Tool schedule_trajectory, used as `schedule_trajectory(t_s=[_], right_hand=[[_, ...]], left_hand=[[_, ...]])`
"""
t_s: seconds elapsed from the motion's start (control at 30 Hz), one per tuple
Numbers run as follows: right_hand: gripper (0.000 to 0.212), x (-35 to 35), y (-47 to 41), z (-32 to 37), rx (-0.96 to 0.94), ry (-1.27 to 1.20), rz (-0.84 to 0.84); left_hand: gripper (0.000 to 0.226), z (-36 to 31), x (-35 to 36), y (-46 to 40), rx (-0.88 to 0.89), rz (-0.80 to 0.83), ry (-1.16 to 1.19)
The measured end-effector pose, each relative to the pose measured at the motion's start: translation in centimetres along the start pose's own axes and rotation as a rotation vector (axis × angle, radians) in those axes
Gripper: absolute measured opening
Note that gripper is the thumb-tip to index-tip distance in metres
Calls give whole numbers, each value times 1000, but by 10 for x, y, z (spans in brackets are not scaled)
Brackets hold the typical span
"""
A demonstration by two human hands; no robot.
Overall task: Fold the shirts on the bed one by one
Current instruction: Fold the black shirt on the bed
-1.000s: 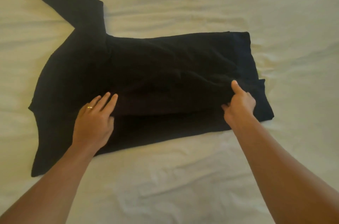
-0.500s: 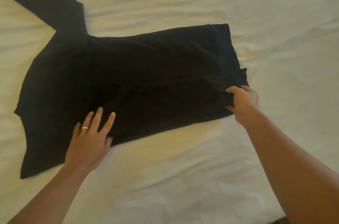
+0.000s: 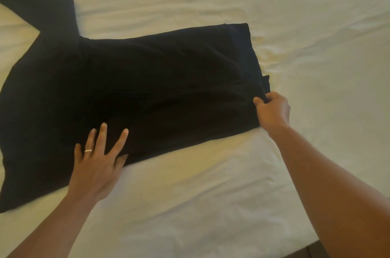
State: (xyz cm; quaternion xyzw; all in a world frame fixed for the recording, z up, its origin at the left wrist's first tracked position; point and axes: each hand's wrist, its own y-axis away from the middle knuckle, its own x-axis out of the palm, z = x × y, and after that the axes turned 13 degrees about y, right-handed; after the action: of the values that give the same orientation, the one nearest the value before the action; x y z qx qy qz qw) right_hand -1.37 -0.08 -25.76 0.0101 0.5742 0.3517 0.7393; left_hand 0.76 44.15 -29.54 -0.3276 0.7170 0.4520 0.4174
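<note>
A black long-sleeved shirt (image 3: 147, 93) lies spread across the white bed sheet (image 3: 211, 205), filling the middle and the nine o'clock side of the view, its body partly folded over on itself so that a doubled edge runs along the side nearest the person. One sleeve (image 3: 35, 0) stretches away flat toward eleven o'clock and runs out of view at the upper corner. The left hand (image 3: 97, 164) rests flat on the shirt's near edge at about seven o'clock, fingers straight and spread, palm down, with a ring (image 3: 88, 150) on one finger; it grips nothing. The right hand (image 3: 272, 110) is at the shirt's three o'clock end, its fingers curled and pinching a bunch of the dark fabric at the hem corner, thumb on top. How many layers it holds is hard to tell, since the cloth is uniformly dark. The sheet is creased around the shirt, and the bed's edge shows at five o'clock.
</note>
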Motion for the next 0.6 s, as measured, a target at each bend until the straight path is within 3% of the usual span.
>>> schedule_trajectory(t_s=[0.07, 0.13, 0.2, 0.27, 0.37, 0.6], right_hand=[[41, 3, 8, 1, -111, 297, -155], [51, 13, 22, 5, -346, 478, -307], [54, 31, 37, 9, -609, 571, -249], [62, 47, 42, 7, -762, 739, -65], [70, 55, 32, -6, -740, 840, 54], [72, 62, 50, 21, -572, 901, 29]], left_hand=[[65, 2, 2, 1, 7, 12, -6], [67, 2, 6, -1, 8, 10, -13], [68, 2, 10, -2, -1, -2, -6], [68, 2, 13, -1, 1, -18, -10], [69, 0, 13, 2, -2, -28, -14], [81, -10, -12, 12, -147, -12, 58]])
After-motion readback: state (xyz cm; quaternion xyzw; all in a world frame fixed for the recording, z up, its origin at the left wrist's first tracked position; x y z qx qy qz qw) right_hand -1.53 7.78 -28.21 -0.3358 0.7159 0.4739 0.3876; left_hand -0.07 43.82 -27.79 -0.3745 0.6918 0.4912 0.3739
